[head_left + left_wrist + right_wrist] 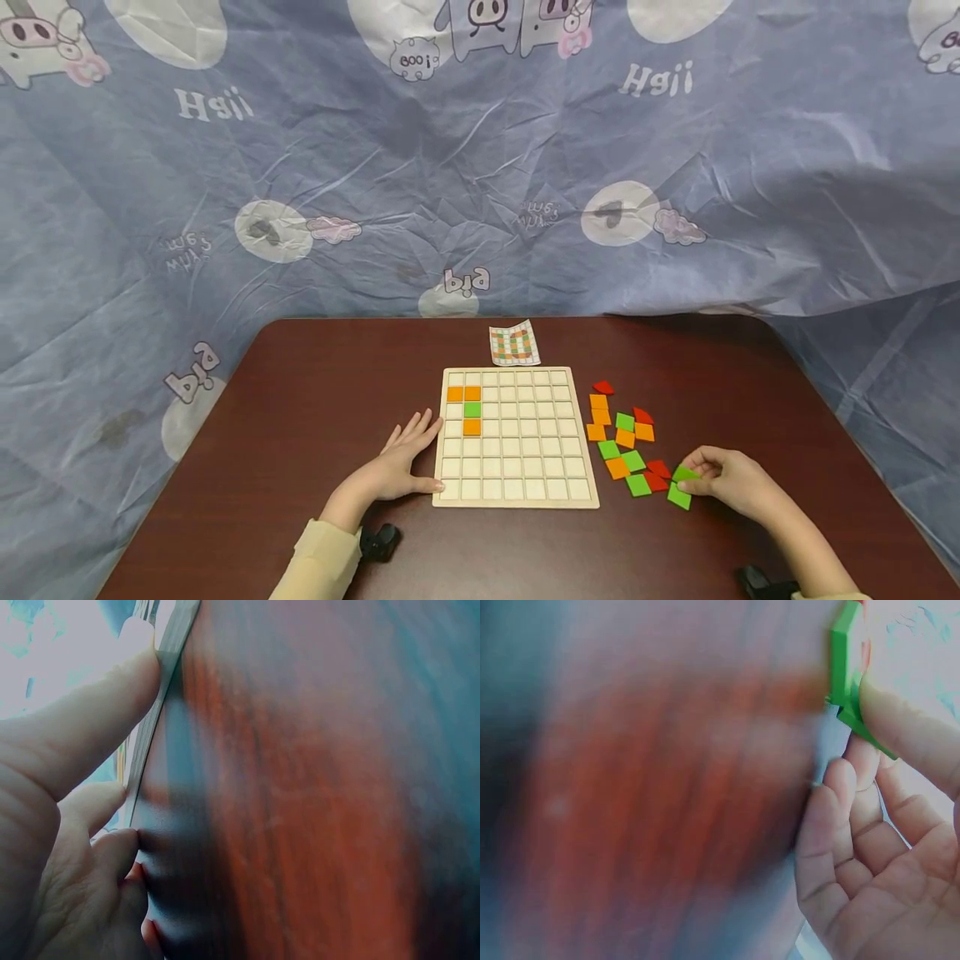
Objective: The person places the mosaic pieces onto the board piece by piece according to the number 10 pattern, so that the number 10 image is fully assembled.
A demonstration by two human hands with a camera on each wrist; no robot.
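My left hand [397, 467] lies at the left edge of the pale gridded board [517, 507], fingers extended, thumb and fingertips against its rim. In the left wrist view the thumb [112, 697] presses the board's edge. On the board sit three orange tiles and one green tile [472, 409] in the upper left cells. My right hand [731, 479] pinches a green tile [686, 473] between thumb and fingers, to the right of the loose pieces. Right below it is another green tile [679, 497] on the table, partly overlapped by the held one. Both green tiles [845, 656] show in the right wrist view.
Loose orange, green and red pieces [626, 437] lie scattered between the board and my right hand. Behind the board a small printed pattern card [514, 344] rests on the dark table [337, 375]. A patterned blue cloth [420, 167] hangs beyond the table's far edge.
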